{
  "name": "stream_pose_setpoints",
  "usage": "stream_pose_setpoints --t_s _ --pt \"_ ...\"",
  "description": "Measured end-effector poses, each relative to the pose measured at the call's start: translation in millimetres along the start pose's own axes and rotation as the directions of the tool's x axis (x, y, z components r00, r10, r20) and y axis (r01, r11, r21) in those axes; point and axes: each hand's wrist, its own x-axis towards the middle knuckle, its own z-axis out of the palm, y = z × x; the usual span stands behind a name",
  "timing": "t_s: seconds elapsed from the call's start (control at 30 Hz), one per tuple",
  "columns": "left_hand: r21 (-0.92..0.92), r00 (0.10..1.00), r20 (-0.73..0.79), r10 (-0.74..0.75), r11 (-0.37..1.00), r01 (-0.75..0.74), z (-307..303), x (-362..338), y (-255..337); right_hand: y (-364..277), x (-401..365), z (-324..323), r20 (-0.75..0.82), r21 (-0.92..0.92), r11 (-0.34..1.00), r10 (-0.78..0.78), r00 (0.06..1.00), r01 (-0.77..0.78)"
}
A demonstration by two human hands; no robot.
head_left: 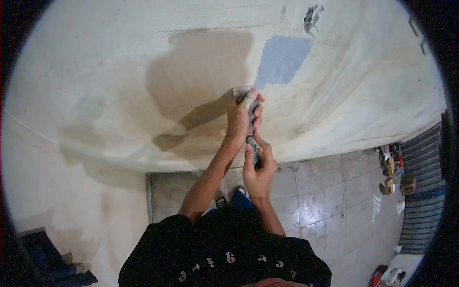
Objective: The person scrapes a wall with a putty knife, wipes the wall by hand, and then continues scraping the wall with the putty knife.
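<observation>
A dusty putty knife (252, 113) points up toward the wall, its pale broad end (242, 91) lying just below a grey patch (284, 59). My left hand (240, 115), dusted with white powder, wraps round the blade part, thumb on the near side and fingers curled at the right edge. Lower down, my right hand (259, 168) is closed round the dark handle (253, 152). The off-white wall (201, 52) fills the upper view, and shadows of my hands and the tool fall on it to the left.
Above the grey patch, a small dark fitting (309, 18) sits in the wall. Tiled floor (318, 191) lies below, with my feet (239, 192) on it. Assorted items (389, 170) stand near a ribbed shutter (420, 196) at right. Dark objects (45, 258) appear at lower left.
</observation>
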Motion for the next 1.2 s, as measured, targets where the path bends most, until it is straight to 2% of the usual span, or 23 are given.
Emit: stream_pose_setpoints --t_s 0.17,0.23,0.3,0.4,0.5,0.57,0.67,0.8,0.9,0.97,1.0,1.2 --pt "-0.010 1.000 0.014 0.003 1.000 -0.003 -2 3 0 -5 -4 -3 0.050 -0.031 0.992 0.127 0.991 -0.126" --pt "0.004 1.000 -0.006 0.024 1.000 -0.024 -1 0 -3 1 -12 -3 0.031 -0.012 0.996 0.090 0.996 -0.089" --pt "0.038 1.000 0.000 0.026 0.999 -0.026 -3 -2 1 10 -11 3 -0.010 0.010 0.999 -0.030 0.999 0.031" --pt "0.085 0.999 0.031 0.013 0.996 -0.016 -6 1 -1 -2 -11 -4 0.094 0.087 0.946 0.306 0.948 -0.314" --pt "0.039 1.000 0.018 0.015 0.999 -0.016 -2 3 -4 1 -7 -4 0.027 0.018 0.995 0.094 0.995 -0.095" --pt "-0.011 1.000 0.003 0.026 1.000 -0.026 9 3 9 1 7 -5 0.008 0.071 0.995 0.066 0.998 -0.066" --pt "0.038 0.987 0.079 0.139 0.989 -0.142 35 11 41 -25 27 -12 0.040 0.117 0.982 0.145 0.989 -0.149" --pt "-0.030 0.997 0.058 0.044 0.999 -0.042 12 9 15 7 8 -6 0.055 0.119 0.989 0.085 0.995 -0.091" --pt "-0.069 0.999 0.029 -0.030 0.997 0.032 -3 9 -3 9 2 -12 0.205 0.299 0.897 0.273 0.940 -0.326" --pt "-0.033 1.000 -0.009 -0.002 0.999 0.002 1 5 1 5 2 -17 0.295 0.379 0.824 0.324 0.899 -0.421" --pt "-0.027 1.000 -0.015 0.020 0.999 -0.020 2 3 1 12 0 -15 0.286 0.416 0.838 0.248 0.926 -0.353" --pt "0.008 0.999 -0.017 0.035 0.999 -0.035 -7 5 -14 29 -9 -10 0.234 0.400 0.863 0.229 0.945 -0.308"
